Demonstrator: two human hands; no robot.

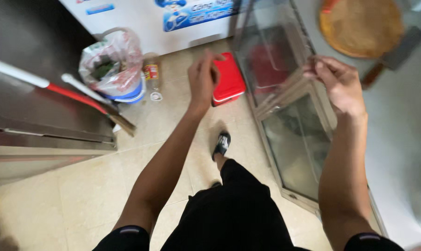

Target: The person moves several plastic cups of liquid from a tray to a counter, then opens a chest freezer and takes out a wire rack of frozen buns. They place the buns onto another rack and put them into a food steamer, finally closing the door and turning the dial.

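Observation:
My right hand [338, 83] is raised and shut on the thin metal frame of a glass pane [285, 90], which is blurred and tilted over a glass-fronted cabinet [294, 144]. Further left, my left hand [203, 76] hangs in the air above the tiled floor. Its fingers are curled together and blurred, and nothing shows in it. Just right of that hand, a flat red plastic box [229, 76] lies on the floor. Below, my foot in a black sandal [222, 144] stands on the tiles.
At the left, a bucket lined with a plastic bag [110, 65], a brown bottle [151, 72] and a red-and-white mop handle [75, 97] stand by a steel cabinet [33, 111]. A round wooden board [361, 25] and a cleaver [396, 53] lie on the grey counter.

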